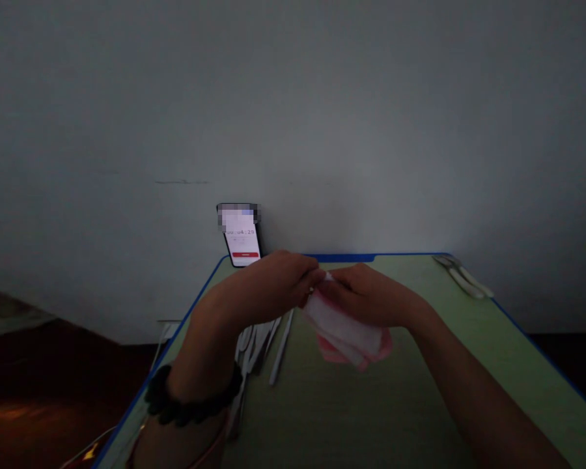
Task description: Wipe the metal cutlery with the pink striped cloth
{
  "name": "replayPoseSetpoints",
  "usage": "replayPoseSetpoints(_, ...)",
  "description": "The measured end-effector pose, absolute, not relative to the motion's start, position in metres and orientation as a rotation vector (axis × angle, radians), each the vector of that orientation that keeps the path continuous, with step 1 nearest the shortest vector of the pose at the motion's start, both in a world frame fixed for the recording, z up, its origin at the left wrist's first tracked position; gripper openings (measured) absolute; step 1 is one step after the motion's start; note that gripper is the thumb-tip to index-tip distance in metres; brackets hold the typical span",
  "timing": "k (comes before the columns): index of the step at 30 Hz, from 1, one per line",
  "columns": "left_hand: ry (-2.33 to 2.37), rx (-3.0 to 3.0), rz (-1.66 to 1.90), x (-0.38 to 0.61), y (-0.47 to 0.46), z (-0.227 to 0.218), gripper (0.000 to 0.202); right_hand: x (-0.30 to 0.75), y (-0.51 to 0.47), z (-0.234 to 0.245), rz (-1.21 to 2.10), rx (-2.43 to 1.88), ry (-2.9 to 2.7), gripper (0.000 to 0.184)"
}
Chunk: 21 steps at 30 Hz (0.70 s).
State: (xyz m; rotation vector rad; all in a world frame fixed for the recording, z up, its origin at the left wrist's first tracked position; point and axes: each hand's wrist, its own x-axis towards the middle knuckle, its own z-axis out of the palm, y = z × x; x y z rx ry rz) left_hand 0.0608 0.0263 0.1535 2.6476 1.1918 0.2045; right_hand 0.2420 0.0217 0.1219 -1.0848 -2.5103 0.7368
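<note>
- The right hand [366, 296] is closed on a pink-and-white, soft-looking folded cloth [354, 333], thumb along its upper part; the loose folds hang below, apparently because only the top is gripped.
- The left hand [288, 283] meets it at the cloth's upper corner with fingers curled inward; whether they pinch the cloth or some small item within it, I cannot tell.
- The cloth is held above the middle of the pale green, blue-edged table [366, 417], probably so both hands can work on it freely.
- Slim silver-grey metal utensils [257, 345] lie beneath and beside the left forearm, roughly lengthwise, perhaps grouped there to leave the middle free.
- A black-framed phone with a lit white screen [243, 244] leans against the grey wall [395, 130] at the far left corner, likely tilted so its timer can be read.
- White-handled metal shears or pliers [463, 279] rest at the far right corner, well apart from the hands.
</note>
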Motion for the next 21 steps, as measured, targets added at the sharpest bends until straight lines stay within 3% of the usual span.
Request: replayPoseSetpoints(21,1.190,2.593,0.164,0.0590,0.0224,0.1605,0.036,0.2400,0.0185,0.1183,0.759,-1.007,-2.493,0.032)
